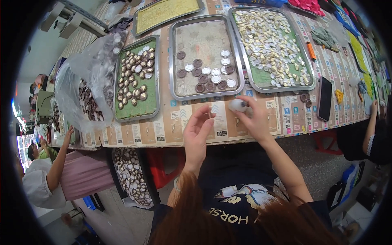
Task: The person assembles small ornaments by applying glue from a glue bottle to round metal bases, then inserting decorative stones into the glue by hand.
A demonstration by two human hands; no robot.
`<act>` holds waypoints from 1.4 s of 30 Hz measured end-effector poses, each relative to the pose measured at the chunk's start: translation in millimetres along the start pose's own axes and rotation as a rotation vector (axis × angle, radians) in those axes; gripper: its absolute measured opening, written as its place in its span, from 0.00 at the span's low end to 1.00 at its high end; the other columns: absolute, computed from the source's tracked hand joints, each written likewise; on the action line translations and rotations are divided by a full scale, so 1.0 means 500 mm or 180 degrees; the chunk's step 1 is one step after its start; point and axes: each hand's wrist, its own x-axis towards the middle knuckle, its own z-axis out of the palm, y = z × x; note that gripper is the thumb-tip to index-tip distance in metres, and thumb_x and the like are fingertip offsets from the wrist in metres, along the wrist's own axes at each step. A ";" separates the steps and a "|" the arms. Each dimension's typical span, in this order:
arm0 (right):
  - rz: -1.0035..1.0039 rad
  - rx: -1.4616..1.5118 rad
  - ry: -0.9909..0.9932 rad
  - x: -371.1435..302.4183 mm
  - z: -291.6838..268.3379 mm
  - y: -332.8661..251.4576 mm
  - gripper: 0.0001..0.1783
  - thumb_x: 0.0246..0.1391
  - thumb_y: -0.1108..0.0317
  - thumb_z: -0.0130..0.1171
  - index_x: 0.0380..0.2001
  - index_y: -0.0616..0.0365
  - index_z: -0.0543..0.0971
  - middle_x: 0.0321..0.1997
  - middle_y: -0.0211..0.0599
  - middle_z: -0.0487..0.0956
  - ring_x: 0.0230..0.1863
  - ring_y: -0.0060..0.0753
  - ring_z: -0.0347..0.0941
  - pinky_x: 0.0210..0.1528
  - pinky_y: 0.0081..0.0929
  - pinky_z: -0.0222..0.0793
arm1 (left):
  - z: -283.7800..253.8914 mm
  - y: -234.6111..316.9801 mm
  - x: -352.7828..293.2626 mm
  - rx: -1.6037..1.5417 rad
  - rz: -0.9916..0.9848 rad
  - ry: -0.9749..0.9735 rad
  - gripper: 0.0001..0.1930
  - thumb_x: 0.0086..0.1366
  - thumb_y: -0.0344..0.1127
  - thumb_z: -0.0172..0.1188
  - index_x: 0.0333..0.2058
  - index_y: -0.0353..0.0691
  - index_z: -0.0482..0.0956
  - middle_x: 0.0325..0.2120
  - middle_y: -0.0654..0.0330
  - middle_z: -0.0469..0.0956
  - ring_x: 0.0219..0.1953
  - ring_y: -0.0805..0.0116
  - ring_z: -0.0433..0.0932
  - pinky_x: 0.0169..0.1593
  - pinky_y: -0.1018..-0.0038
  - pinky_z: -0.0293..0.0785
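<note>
Single head-worn fisheye: we look steeply down, facing across the tabletop (167,131), left hand (198,131) and right hand (257,122) close below us.

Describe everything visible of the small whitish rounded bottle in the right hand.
The small whitish rounded bottle looks like plastic, with a dark part, perhaps a tip or cap, toward its right side. The right hand holds it between thumb and fingers, which partly cover it. It sits just nearer than the close right corner of the middle metal tray. Its contents cannot be made out.
</note>
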 end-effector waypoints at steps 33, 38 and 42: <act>-0.1091 -0.0326 0.0907 -0.034 -0.045 -0.051 0.09 0.39 0.83 0.54 0.28 0.62 0.72 0.28 0.39 0.73 0.30 0.35 0.71 0.32 0.26 0.66 | 0.026 -0.066 -0.018 -0.2576 -0.1646 -0.0939 0.17 0.60 0.28 0.45 0.49 0.38 0.61 0.48 0.50 0.63 0.49 0.64 0.66 0.52 0.70 0.62; -0.1172 -0.0213 0.0596 -0.070 -0.019 -0.033 0.11 0.37 0.83 0.54 0.30 0.62 0.74 0.28 0.39 0.74 0.32 0.39 0.70 0.35 0.28 0.66 | 0.021 -0.089 -0.022 -0.2841 -0.1774 -0.0909 0.17 0.61 0.30 0.45 0.49 0.38 0.62 0.47 0.52 0.65 0.47 0.65 0.67 0.50 0.70 0.63; -0.1094 -0.0056 0.0524 -0.075 -0.018 -0.028 0.12 0.37 0.83 0.54 0.30 0.62 0.74 0.28 0.39 0.74 0.32 0.39 0.70 0.35 0.28 0.66 | 0.010 -0.098 -0.022 -0.2964 -0.1928 -0.0826 0.17 0.61 0.31 0.45 0.49 0.37 0.62 0.44 0.54 0.68 0.46 0.65 0.68 0.49 0.71 0.64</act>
